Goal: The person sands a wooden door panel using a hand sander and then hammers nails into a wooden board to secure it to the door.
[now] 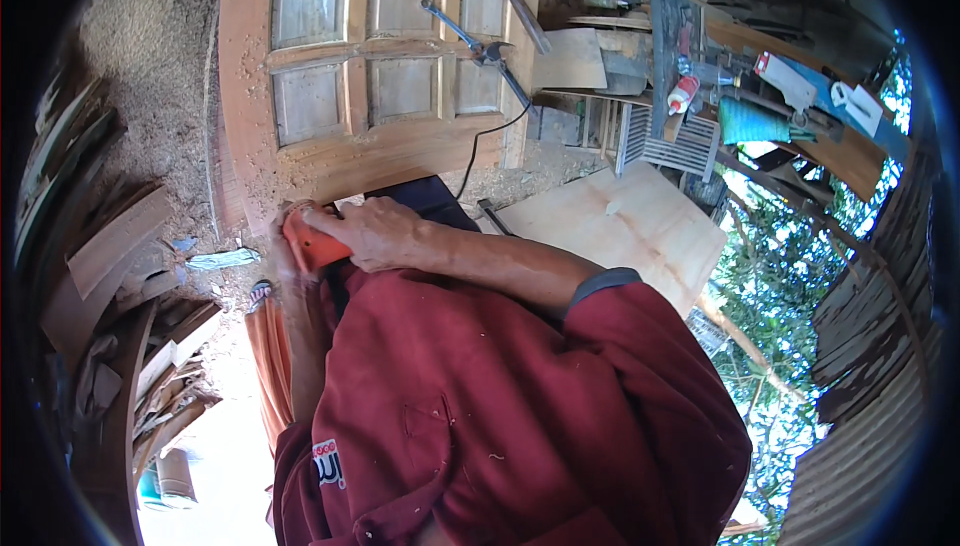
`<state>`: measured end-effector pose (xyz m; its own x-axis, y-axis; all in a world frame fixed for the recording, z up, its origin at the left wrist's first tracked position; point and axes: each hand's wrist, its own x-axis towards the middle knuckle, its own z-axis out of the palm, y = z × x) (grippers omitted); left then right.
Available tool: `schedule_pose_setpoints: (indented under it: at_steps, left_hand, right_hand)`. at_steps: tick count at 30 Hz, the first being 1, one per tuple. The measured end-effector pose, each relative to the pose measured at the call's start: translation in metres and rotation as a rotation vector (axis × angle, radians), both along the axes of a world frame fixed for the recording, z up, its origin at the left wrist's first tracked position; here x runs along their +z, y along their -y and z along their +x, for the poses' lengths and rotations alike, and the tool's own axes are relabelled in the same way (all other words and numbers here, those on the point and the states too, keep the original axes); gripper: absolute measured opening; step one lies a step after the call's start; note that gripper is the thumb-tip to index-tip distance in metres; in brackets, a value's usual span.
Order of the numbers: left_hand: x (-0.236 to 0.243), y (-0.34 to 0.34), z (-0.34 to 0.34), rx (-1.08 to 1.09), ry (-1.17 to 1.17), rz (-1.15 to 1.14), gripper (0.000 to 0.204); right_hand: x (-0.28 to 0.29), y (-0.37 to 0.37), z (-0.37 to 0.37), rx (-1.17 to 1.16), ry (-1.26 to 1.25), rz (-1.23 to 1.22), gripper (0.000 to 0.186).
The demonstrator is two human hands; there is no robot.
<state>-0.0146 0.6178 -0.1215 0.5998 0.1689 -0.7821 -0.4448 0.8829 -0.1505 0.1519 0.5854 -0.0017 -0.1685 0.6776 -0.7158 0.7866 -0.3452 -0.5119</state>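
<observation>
An orange power tool (pixel 316 242) is held close to my body at the near edge of a panelled wooden door (pixel 330 171). My right hand (pixel 378 233) is wrapped over its right side, fingers reaching onto the orange housing. On the far left side of the tool is my left hand (pixel 287 244), smeared by motion, its fingers hard to make out. The tool's underside and exact kind are hidden. A black cord (pixel 473 158) runs from beside my right forearm up onto the door. Wood shavings lie over the door.
On the door rest a hammer (pixel 517 8) and a blue-handled tool with a dark head (pixel 455 30). Scrap boards (pixel 120 236) pile up at the left. A plywood sheet (pixel 610 226) lies right of my arm, below a cluttered bench with a red-and-white bottle (pixel 683 95).
</observation>
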Motion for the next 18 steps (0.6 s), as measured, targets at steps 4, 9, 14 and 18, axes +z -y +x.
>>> schedule_pose_setpoints:
  at_steps: [4, 9, 14, 18]
  left_hand:
    - [-0.009, 0.04, 0.05, -0.114, 0.023, -0.034, 0.032]
    - [-0.011, 0.103, 0.157, -0.256, 0.135, 0.035, 0.035]
    - [-0.005, 0.206, 0.274, -0.386, 0.277, -0.031, 0.033]
    - [-0.019, 0.304, 0.347, -0.398, 0.196, -0.143, 0.028]
  right_hand:
    - [0.021, 0.052, 0.052, -0.037, 0.031, 0.041, 0.08]
    - [0.027, 0.148, 0.141, -0.23, 0.069, 0.122, 0.096]
    - [0.035, 0.27, 0.248, -0.217, 0.154, 0.067, 0.094]
    - [0.017, 0.369, 0.318, -0.246, 0.206, 0.016, 0.093]
